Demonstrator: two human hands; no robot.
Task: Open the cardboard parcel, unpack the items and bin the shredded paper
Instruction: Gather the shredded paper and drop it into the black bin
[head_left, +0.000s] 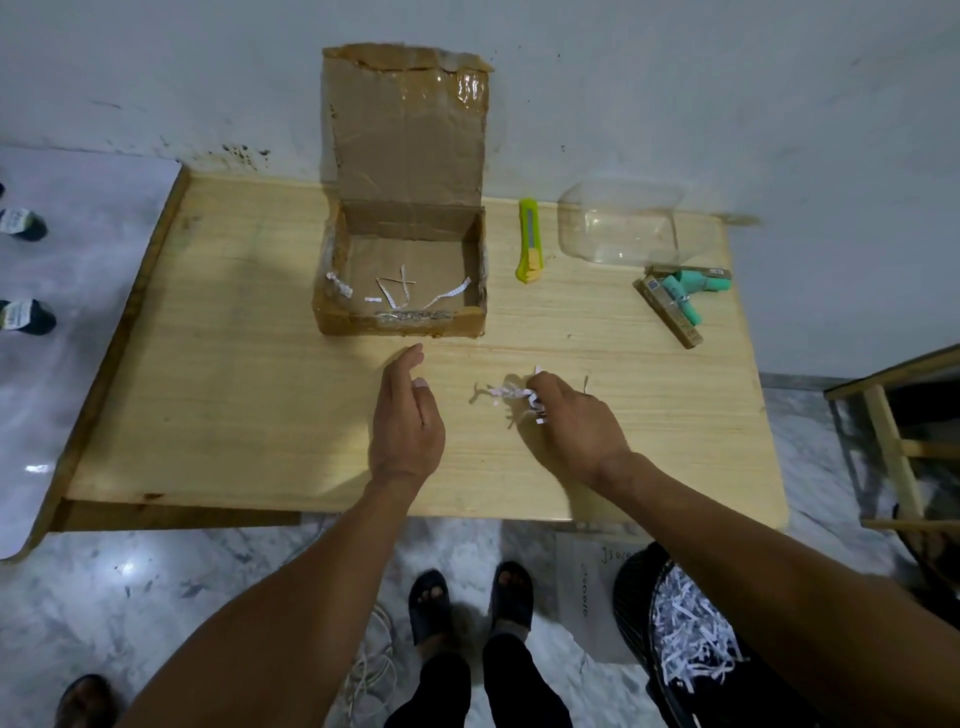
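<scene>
- While the cardboard parcel stands open with its lid flap up against the wall, the step in hand is the clean-up of stray shredded paper, as I judge it: the unpacking looks done.
- The right hand is curled over a small tuft of shredded strips lying on the wooden surface, its fingertips pinching the near end of the tuft; the rest trails out to the left of the hand.
- The left hand hovers just beside it, fingers loosely relaxed and holding nothing, thumb pointing toward the parcel.
- Beyond both hands, the parcel sits a little ahead; a few loose strips remain on its floor.
- Ahead and to the right of the right hand lie the items already taken out: a yellow-green utility knife, a clear plastic container and a teal item in a cardboard pack.
- Down by the right forearm, on the floor below the edge of the surface, stands a dark bin partly filled with shredded paper.
- The next move calls for gathering the whole tuft into one grip, likely with the left hand sweeping strays toward the right, then carrying it back and down to the bin.
- After that, the strips inside the parcel need picking out; they are thin and flat, so a fingertip pinch will serve better than a scoop.
</scene>
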